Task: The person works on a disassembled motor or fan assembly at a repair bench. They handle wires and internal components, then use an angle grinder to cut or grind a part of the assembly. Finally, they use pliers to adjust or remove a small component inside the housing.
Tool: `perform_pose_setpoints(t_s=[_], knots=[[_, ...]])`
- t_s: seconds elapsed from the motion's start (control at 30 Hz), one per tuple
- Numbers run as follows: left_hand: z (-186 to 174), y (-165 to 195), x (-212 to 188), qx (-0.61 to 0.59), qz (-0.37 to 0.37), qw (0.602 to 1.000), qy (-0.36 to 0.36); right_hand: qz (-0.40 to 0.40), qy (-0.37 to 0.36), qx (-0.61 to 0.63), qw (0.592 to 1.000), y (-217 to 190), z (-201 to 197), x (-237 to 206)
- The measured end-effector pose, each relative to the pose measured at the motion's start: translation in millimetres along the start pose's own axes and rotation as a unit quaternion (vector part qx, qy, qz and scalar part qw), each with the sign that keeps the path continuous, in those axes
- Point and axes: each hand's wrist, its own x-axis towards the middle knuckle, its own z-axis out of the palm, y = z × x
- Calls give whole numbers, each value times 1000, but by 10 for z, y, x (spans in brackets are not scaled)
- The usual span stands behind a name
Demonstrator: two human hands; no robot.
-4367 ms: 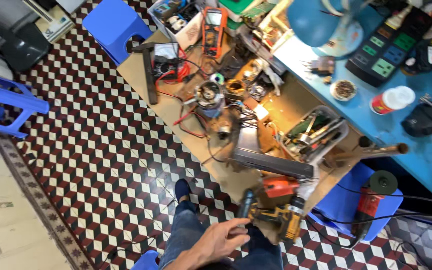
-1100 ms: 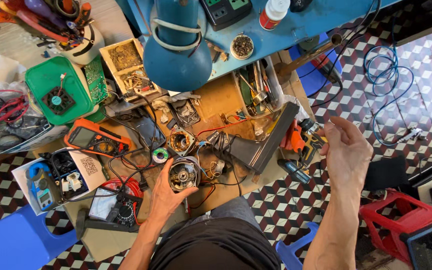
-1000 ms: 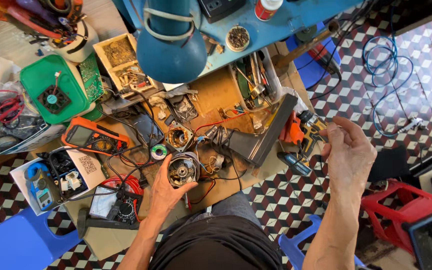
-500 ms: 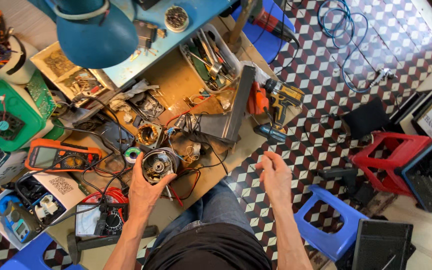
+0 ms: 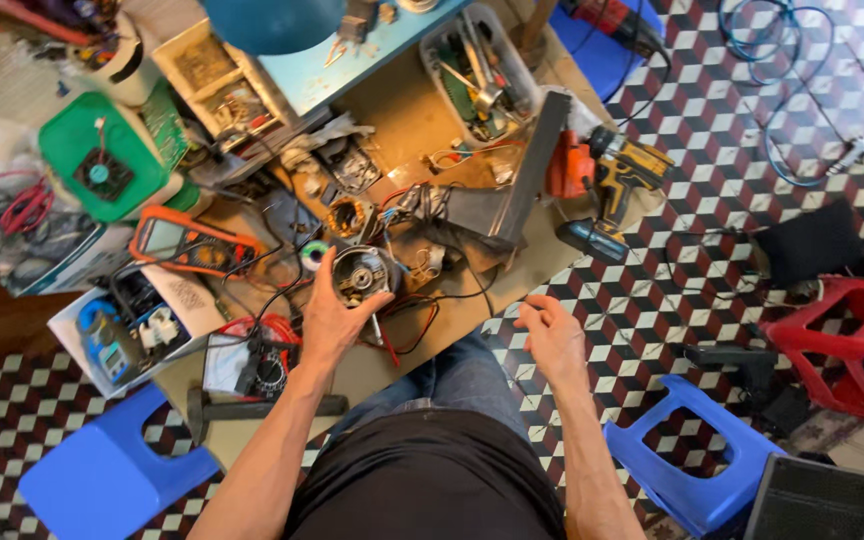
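My left hand (image 5: 327, 320) grips a round metal motor housing (image 5: 360, 275), its open end facing up, above the low wooden work board (image 5: 402, 110). My right hand (image 5: 552, 335) hovers off the board's right edge over the patterned floor, fingers loosely curled, holding nothing visible. A yellow and black cordless drill (image 5: 617, 185) lies at the board's right corner, up and to the right of that hand. Red and black wires (image 5: 407, 320) trail beside the housing.
An orange multimeter (image 5: 192, 240), a green tray with a small fan (image 5: 102, 170), a parts tray of tools (image 5: 477, 75) and a dark angled metal bar (image 5: 522, 175) crowd the board. Blue stools (image 5: 102, 470) (image 5: 697, 455) flank my legs; a red stool (image 5: 852, 330) stands right.
My right hand has let go near the drill and dropped back toward my knee. The left hand keeps the motor housing. The view has swung right.
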Motion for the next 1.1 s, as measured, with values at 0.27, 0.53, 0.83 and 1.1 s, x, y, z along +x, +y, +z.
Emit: perform_pose_setpoints(t_s=[0.27,0.53,0.83,1.1], knots=[[-82,-131,146,-26,32,999,6,-1,-43,-108,993,-384,278,23],[-70,-163,181,-50,5,999,-7,-111,99,-218,964,-364,446,377],[-27,-245,196,-43,8,999,-4,-216,134,-235,938,-439,767,686],[9,-261,133,-47,11,999,-9,-289,112,-336,889,8,294,519]])
